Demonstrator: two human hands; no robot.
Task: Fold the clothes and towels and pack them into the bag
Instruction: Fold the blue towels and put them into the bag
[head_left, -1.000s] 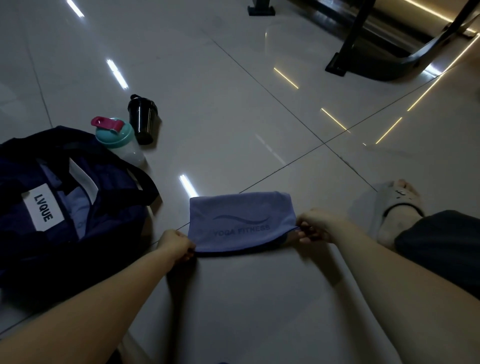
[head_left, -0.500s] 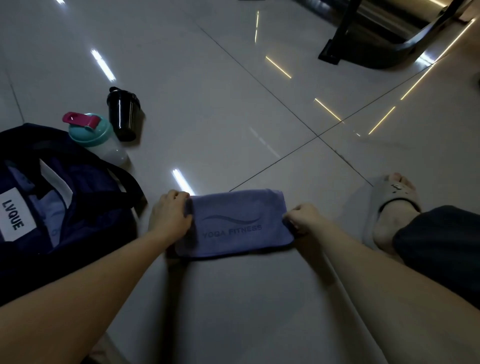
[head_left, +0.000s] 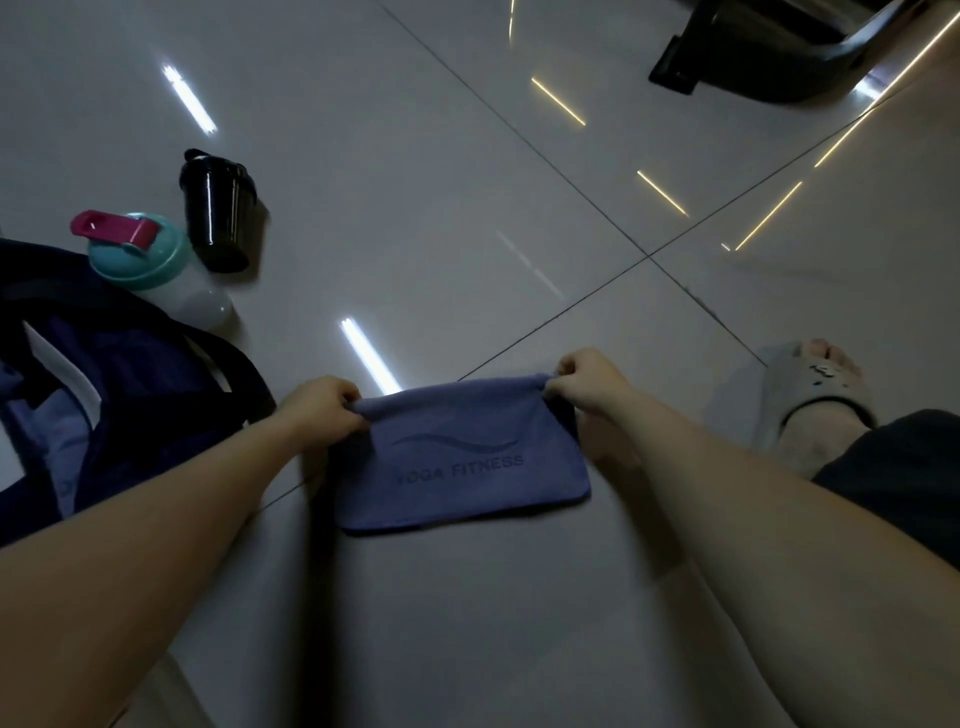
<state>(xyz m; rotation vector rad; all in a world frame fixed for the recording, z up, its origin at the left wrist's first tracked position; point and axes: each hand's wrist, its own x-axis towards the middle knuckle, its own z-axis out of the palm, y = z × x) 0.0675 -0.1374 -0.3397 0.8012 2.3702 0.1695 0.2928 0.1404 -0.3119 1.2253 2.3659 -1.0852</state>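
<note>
A folded blue-purple towel printed "YOGA FITNESS" lies on the tiled floor in front of me. My left hand pinches its far left corner. At the far right corner my right hand pinches the cloth too. The far edge is lifted slightly between both hands, while the near edge rests on the floor. A dark navy bag sits open at the left, with light blue fabric visible inside it.
A teal bottle with a pink cap and a black shaker cup stand beyond the bag. My foot in a grey slipper is at the right. Black equipment legs stand at the far right.
Both hands have shifted from the towel's side edges to its far corners and now pinch them. The towel sits a bit nearer to me in view.
</note>
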